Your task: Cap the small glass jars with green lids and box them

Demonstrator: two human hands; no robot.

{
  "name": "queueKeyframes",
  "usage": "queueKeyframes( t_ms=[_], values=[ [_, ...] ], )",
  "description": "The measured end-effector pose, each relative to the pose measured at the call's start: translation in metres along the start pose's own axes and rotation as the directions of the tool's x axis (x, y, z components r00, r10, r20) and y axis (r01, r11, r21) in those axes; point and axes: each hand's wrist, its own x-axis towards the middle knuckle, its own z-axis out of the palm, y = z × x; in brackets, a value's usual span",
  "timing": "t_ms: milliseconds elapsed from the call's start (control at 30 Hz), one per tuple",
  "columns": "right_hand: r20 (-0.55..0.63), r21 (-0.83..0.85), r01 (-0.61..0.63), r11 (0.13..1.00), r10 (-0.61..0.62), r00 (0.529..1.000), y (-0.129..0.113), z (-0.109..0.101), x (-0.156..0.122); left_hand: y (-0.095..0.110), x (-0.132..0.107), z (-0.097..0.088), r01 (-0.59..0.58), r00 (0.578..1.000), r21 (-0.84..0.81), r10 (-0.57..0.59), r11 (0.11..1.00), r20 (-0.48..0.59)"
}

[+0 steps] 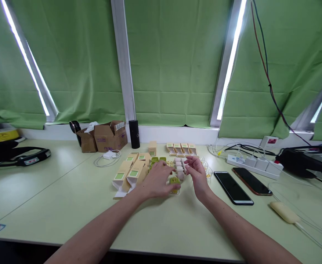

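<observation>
My left hand is around a small clear cup with a green top, its thumb against the cup's near side. Just right of it, my right hand is raised with bent fingers and the thumb a little apart; nothing shows between them. Its fingertips are beside rows of small whitish-pink pieces. Several green pieces sit behind my left hand, partly hidden by it. Clear cups with yellowish bits stand behind my right hand.
Beige cartons with green labels lie at left, more small cartons at the back. Cardboard boxes and a black cylinder stand near the wall. Two phones, a power strip and a cream-coloured mouse-like device lie right.
</observation>
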Motion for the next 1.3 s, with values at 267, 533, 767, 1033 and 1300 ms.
queueKeyframes(
  t_ms=[267, 533, 767, 1033, 1300],
  values=[
    [-0.008, 0.061, -0.056, 0.997, 0.056, 0.998, -0.007, 0.004, -0.002, -0.029, 0.038, -0.002, 0.001, 0.996, 0.143, 0.012, 0.99, -0.093],
    [-0.002, 0.057, -0.076, 0.995, 0.076, 0.997, -0.009, 0.004, -0.004, -0.065, 0.116, 0.03, 0.036, 0.963, 0.268, -0.106, 0.963, 0.249],
    [0.001, 0.049, -0.067, 0.997, 0.067, 0.998, -0.009, 0.006, -0.002, -0.091, 0.156, 0.058, 0.1, 0.907, 0.277, -0.202, 0.956, 0.368],
    [0.03, 0.049, -0.056, 0.997, 0.054, 0.998, -0.007, 0.007, -0.002, -0.093, 0.17, 0.076, 0.135, 0.873, 0.266, -0.242, 0.954, 0.423],
    [0.035, 0.041, -0.065, 0.997, 0.064, 0.997, -0.008, 0.006, -0.002, -0.096, 0.163, 0.063, 0.157, 0.903, 0.272, -0.249, 0.95, 0.35]
  ],
)
